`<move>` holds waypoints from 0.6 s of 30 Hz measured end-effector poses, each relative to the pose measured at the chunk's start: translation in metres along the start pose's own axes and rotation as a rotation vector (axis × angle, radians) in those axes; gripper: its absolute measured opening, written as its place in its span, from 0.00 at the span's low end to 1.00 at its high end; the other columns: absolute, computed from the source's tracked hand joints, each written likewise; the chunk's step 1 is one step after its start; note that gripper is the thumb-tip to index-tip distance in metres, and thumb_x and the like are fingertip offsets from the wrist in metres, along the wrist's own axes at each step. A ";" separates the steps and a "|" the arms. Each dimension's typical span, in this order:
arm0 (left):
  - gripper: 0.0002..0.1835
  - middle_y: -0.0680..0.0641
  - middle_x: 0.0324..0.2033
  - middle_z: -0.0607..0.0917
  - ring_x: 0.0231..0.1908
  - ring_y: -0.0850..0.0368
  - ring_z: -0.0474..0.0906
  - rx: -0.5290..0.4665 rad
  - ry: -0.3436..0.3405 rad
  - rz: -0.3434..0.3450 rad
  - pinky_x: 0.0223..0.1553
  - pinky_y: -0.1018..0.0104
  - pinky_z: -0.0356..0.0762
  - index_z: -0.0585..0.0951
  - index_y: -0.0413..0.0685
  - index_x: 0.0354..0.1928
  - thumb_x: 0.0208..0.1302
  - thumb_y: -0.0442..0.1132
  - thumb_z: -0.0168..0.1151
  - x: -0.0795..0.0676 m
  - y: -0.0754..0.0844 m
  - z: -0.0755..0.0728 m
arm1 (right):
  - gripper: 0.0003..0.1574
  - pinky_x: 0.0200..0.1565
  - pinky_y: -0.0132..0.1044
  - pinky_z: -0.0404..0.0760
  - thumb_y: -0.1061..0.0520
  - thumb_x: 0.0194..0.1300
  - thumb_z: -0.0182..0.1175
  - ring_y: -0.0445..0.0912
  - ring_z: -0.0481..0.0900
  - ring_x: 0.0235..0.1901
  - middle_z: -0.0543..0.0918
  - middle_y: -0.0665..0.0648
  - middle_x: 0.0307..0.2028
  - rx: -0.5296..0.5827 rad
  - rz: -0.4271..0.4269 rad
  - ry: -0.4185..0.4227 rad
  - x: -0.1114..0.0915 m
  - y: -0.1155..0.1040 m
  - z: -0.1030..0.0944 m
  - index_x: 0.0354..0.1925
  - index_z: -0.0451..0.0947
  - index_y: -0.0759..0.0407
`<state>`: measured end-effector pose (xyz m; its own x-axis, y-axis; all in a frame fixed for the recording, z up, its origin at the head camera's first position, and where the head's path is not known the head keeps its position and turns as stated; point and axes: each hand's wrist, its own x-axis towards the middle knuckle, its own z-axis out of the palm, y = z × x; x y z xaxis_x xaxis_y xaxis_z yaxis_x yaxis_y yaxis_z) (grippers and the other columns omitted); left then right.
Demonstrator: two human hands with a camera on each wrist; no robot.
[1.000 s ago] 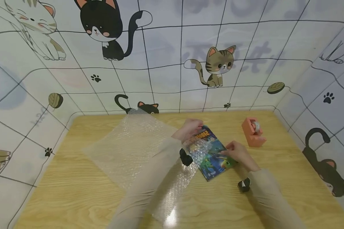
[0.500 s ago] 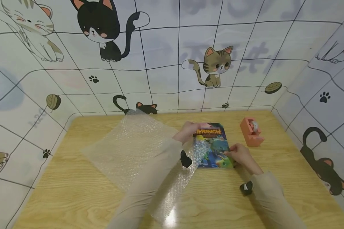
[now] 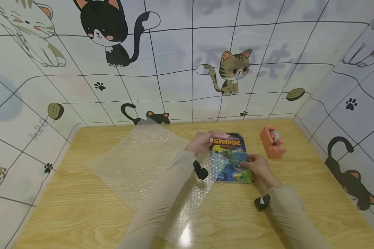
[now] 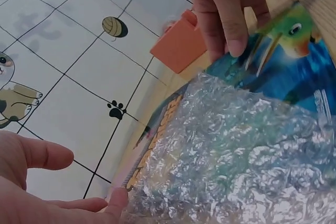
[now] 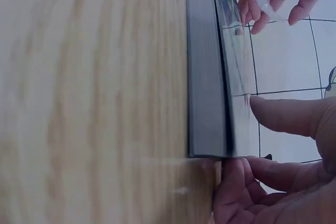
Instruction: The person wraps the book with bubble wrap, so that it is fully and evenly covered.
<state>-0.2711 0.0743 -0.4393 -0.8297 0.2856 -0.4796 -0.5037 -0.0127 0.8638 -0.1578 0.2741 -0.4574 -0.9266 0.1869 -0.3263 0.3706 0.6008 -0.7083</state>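
Note:
A comic-style book (image 3: 233,162) with a bright blue and green cover lies on the table, its yellow title upright. My right hand (image 3: 259,167) holds its right edge, thumb on the cover; the right wrist view shows the fingertips (image 5: 231,187) by the corner of the page block. At the upper left corner, my left hand (image 3: 201,141) touches the book with its fingertips, the thumb held apart in the left wrist view. A clear bubble wrap sheet (image 3: 143,155) spreads out to the left, one corner overlapping the left part of the cover.
An orange tape dispenser (image 3: 272,143) with a roll of tape stands right of the book. Wood-grain tabletop (image 3: 81,211) extends to a wall covering (image 3: 174,69) printed with cats and grid lines at the back and sides.
The book has turned from a slant to nearly square with the table's back edge. Both hands stay at it; my right hand has shifted slightly up its edge. The bubble wrap lies as before.

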 end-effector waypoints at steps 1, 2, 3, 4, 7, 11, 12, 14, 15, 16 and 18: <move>0.21 0.44 0.51 0.74 0.42 0.57 0.72 0.010 0.026 0.004 0.35 0.70 0.71 0.75 0.36 0.55 0.60 0.35 0.61 0.001 -0.001 -0.001 | 0.34 0.49 0.51 0.74 0.59 0.62 0.60 0.59 0.72 0.47 0.72 0.76 0.52 -0.004 -0.003 0.011 0.000 0.000 0.000 0.59 0.63 0.81; 0.21 0.44 0.52 0.74 0.42 0.57 0.72 0.034 0.042 0.009 0.35 0.71 0.71 0.75 0.35 0.55 0.60 0.35 0.60 0.001 -0.002 -0.001 | 0.34 0.46 0.49 0.75 0.60 0.62 0.60 0.58 0.72 0.45 0.73 0.75 0.51 -0.009 -0.011 0.020 0.000 0.001 0.001 0.58 0.63 0.81; 0.20 0.43 0.52 0.74 0.41 0.57 0.72 0.054 0.058 0.017 0.35 0.71 0.71 0.75 0.34 0.55 0.61 0.34 0.57 0.002 -0.003 -0.001 | 0.34 0.45 0.49 0.75 0.61 0.61 0.61 0.58 0.72 0.44 0.73 0.75 0.50 -0.012 -0.018 0.028 0.000 0.001 0.002 0.58 0.64 0.81; 0.19 0.42 0.52 0.74 0.41 0.57 0.72 0.080 0.074 0.023 0.37 0.71 0.73 0.75 0.33 0.54 0.61 0.33 0.57 0.002 -0.004 0.000 | 0.33 0.44 0.48 0.75 0.61 0.60 0.61 0.58 0.72 0.44 0.74 0.75 0.49 -0.018 -0.023 0.036 0.001 0.002 0.002 0.57 0.65 0.81; 0.18 0.42 0.49 0.77 0.38 0.57 0.73 0.149 0.136 0.030 0.37 0.70 0.74 0.75 0.33 0.53 0.60 0.32 0.56 0.004 -0.007 0.002 | 0.33 0.42 0.47 0.76 0.62 0.59 0.62 0.58 0.73 0.43 0.74 0.74 0.48 -0.010 -0.024 0.047 0.000 0.002 0.003 0.56 0.65 0.81; 0.19 0.43 0.43 0.81 0.26 0.60 0.69 0.133 0.188 0.041 0.25 0.72 0.66 0.77 0.35 0.53 0.59 0.29 0.55 0.009 -0.009 0.007 | 0.32 0.43 0.47 0.75 0.62 0.59 0.62 0.59 0.72 0.44 0.72 0.74 0.48 0.029 -0.010 0.048 0.000 0.003 0.002 0.55 0.64 0.81; 0.20 0.43 0.43 0.81 0.24 0.61 0.68 0.123 0.198 0.047 0.22 0.72 0.63 0.78 0.36 0.54 0.58 0.27 0.54 0.010 -0.009 0.008 | 0.33 0.44 0.47 0.75 0.62 0.59 0.62 0.59 0.72 0.44 0.72 0.74 0.48 0.034 -0.008 0.050 0.000 0.003 0.002 0.55 0.64 0.81; 0.23 0.41 0.42 0.83 0.21 0.61 0.66 0.111 0.203 0.069 0.19 0.73 0.60 0.78 0.37 0.55 0.56 0.24 0.52 0.012 -0.009 0.010 | 0.32 0.44 0.47 0.74 0.62 0.59 0.62 0.59 0.71 0.43 0.72 0.73 0.47 0.035 -0.011 0.055 -0.001 0.004 0.002 0.55 0.63 0.81; 0.24 0.41 0.43 0.83 0.22 0.61 0.67 0.101 0.201 0.081 0.19 0.73 0.60 0.77 0.37 0.56 0.54 0.22 0.51 0.012 -0.009 0.011 | 0.32 0.44 0.48 0.74 0.61 0.59 0.62 0.59 0.71 0.43 0.71 0.73 0.46 0.031 -0.014 0.059 -0.001 0.004 0.002 0.55 0.63 0.80; 0.25 0.41 0.43 0.83 0.23 0.61 0.68 0.101 0.197 0.093 0.20 0.74 0.63 0.77 0.37 0.56 0.53 0.22 0.51 0.012 -0.009 0.012 | 0.32 0.44 0.48 0.74 0.61 0.60 0.62 0.59 0.70 0.43 0.71 0.73 0.46 0.031 -0.018 0.063 -0.001 0.005 0.002 0.55 0.63 0.80; 0.26 0.41 0.44 0.83 0.28 0.60 0.73 0.106 0.194 0.112 0.24 0.73 0.69 0.77 0.38 0.56 0.52 0.21 0.51 0.010 -0.008 0.014 | 0.32 0.46 0.50 0.73 0.60 0.60 0.62 0.60 0.70 0.44 0.70 0.74 0.46 0.037 -0.029 0.073 -0.003 0.005 0.001 0.55 0.62 0.80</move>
<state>-0.2722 0.0903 -0.4492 -0.9146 0.0990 -0.3920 -0.3865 0.0698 0.9196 -0.1531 0.2761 -0.4609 -0.9386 0.2265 -0.2601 0.3445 0.5783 -0.7396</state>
